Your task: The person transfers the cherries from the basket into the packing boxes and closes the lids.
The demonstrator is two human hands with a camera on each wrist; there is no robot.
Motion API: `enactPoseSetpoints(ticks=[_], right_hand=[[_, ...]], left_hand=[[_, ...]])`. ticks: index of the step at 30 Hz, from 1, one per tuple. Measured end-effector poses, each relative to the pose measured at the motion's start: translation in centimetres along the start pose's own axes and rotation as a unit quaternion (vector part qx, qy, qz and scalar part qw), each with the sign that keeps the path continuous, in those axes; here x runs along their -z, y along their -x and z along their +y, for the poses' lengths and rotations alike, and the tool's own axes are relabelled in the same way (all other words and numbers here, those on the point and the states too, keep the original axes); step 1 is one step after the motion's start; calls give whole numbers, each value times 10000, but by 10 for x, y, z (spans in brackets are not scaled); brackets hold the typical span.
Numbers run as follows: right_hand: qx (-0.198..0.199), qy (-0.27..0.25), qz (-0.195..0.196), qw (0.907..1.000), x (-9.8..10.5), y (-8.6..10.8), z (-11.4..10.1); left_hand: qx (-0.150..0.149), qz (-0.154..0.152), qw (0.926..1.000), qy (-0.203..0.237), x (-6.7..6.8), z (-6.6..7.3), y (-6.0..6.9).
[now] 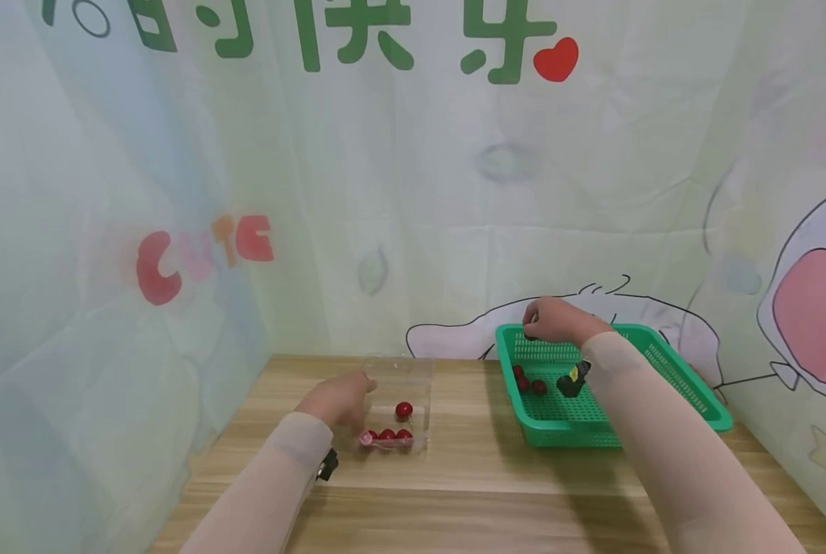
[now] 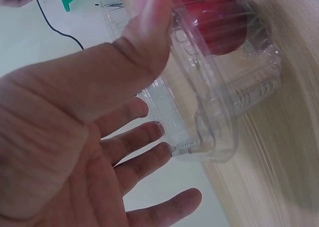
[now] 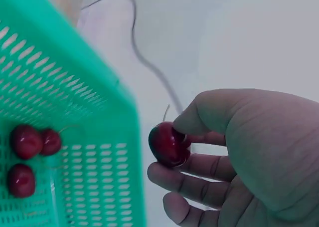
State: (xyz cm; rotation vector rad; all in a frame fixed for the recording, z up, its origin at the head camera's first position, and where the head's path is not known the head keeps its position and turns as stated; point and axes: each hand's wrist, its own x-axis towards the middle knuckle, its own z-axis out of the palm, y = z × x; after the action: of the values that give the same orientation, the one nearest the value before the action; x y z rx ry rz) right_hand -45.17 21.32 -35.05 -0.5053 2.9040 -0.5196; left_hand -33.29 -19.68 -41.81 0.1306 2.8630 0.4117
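My right hand (image 1: 554,319) pinches a dark red cherry (image 3: 169,143) between thumb and fingertips, above the far left rim of the green plastic basket (image 1: 565,437); the cherry's thin stem points up in the right wrist view. Inside the basket lie 3 cherries (image 3: 26,141) near its left wall. On the left, my left hand (image 1: 337,398) holds the left side of a clear plastic box (image 2: 219,122), its thumb (image 2: 144,42) at the front and its fingers spread along the side. Several cherries (image 1: 404,411) lie in this box, most along its front wall. Its clear lid stands raised behind.
Both containers stand on a wooden table (image 1: 441,523), the basket to the right of the box with bare wood between. A printed curtain (image 1: 385,192) hangs right behind the table and along both sides. Each wrist carries a small black camera (image 1: 328,465).
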Motion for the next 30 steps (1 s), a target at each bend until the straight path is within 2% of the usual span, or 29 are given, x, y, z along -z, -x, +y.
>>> enactPoseSetpoints(ticks=[5,12,20,26,30], right_hand=[[273,37,92,9996,2,3,-28],[871,121,33,9961,-15,11,-79],[1855,83,-189,9824,-58,13,-128],[2234,166,-363,9739,-96,4,-156],[2285,241,-407,9724,-118,-3,-170]], left_hand=[[76,-20,10000,11,0,0,1],[81,-9,10000,20,0,0,2],[9,-35,9999,-107,0,-1,1],[-14,-53,9999,-123,1,-4,-2],[1,-59,9999,-126,3,-5,-2]])
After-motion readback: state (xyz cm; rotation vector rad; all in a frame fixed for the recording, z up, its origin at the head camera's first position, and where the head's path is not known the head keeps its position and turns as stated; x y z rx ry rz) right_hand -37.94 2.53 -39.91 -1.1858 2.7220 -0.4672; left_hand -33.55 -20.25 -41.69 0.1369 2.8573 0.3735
